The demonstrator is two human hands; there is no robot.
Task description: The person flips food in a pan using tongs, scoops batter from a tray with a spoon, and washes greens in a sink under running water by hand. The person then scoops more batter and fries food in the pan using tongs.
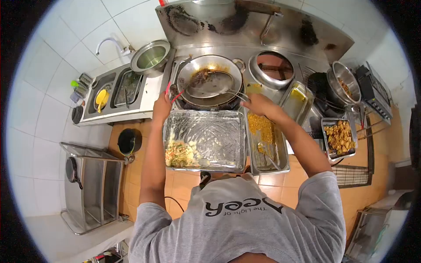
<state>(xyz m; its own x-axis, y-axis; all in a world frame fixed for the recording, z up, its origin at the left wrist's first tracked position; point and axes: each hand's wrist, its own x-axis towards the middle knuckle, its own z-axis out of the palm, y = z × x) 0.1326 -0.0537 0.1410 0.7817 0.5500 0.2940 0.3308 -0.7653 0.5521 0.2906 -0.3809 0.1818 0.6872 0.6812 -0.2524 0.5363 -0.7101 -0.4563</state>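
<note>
My left hand (162,107) is closed on red tongs (168,90), whose two arms spread apart at the wok's left edge. In my right hand (259,106) is the wire handle of a round strainer (210,87), its bowl down in the wok (238,83). Dark brown bits of food (198,79) lie at the strainer's left side; whether the tongs touch them I cannot tell. Just below my hands are a large metal tray (206,131) with a pale shredded mix (180,153) in its lower left corner and a narrower tray (269,168) with orange-yellow crumbs (259,129).
To the left is a sink (128,87) with a metal pot (151,57) beside it. Right of the wok stand a round pot (254,70), an oily metal tray (298,105), a metal bowl (348,74) and a tray of browned pieces (340,136). A black bucket (128,142) is on the floor.
</note>
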